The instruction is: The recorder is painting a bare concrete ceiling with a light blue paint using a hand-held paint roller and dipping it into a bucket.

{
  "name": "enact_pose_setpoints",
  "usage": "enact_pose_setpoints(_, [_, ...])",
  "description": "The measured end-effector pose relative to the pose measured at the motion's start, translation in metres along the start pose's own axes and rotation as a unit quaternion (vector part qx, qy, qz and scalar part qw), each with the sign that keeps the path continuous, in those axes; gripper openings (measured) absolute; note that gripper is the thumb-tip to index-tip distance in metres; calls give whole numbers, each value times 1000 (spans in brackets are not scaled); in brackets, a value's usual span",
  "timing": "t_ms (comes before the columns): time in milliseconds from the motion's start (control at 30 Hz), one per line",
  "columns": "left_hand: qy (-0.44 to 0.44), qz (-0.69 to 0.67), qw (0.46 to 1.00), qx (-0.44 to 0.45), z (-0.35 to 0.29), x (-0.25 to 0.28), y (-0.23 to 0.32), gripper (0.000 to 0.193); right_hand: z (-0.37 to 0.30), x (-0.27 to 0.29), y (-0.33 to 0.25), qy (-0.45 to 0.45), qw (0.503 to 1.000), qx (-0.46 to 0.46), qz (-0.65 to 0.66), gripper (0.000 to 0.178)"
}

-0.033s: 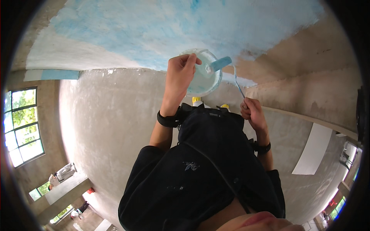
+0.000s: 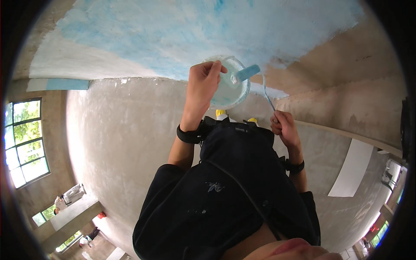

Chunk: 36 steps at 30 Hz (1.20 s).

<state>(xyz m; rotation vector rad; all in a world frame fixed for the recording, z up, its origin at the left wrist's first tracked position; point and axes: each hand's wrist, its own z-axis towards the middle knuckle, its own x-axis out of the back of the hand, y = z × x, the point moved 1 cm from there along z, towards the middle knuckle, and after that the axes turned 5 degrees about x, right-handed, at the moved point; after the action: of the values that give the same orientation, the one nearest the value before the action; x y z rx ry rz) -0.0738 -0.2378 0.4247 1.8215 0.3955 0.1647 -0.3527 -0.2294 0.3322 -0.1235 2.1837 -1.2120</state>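
My left hand (image 2: pixel 204 78) is closed at the left side of a round white bucket (image 2: pixel 245 93), gripping it near the rim. What exactly lies under the fingers is hidden. Inside the bucket is pale bluish-green paint (image 2: pixel 225 93). My right hand (image 2: pixel 282 123) is wrapped round the lower end of a small paint roller's thin, paint-smeared rod. The light-blue sleeve of the paint roller (image 2: pixel 248 73) lies across the right part of the bucket, with its left end over the paint.
Ahead stands a wall (image 2: pixel 173 34) patchily coated in white and light blue, with bare brown plaster at right. My yellow-tipped shoes (image 2: pixel 220 112) show below the bucket on the grey floor (image 2: pixel 121 130). A white panel (image 2: pixel 353 169) lies at right. People (image 2: pixel 89 237) are far off at lower left.
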Motion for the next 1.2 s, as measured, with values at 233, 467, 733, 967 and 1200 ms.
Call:
enact_pose_setpoints(233, [-28,-21,999,11,0,-8,6,28,-5,4,1,-2,998,-10,64,31])
enact_pose_setpoints(467, [-38,-19,999,11,1,-13,10,28,-7,15,7,-32,987,-32,154,32])
enact_pose_setpoints(733, [-55,-7,998,-9,3,-15,11,26,-8,17,8,-41,984,-34,171,32])
enact_pose_setpoints(967, [-49,-14,999,-9,1,-14,10,26,-8,11,13,26,997,61,-28,31])
enact_pose_setpoints(1200, [-55,-17,998,-11,-2,-17,13,27,6,5,36,180,726,354,-561,20])
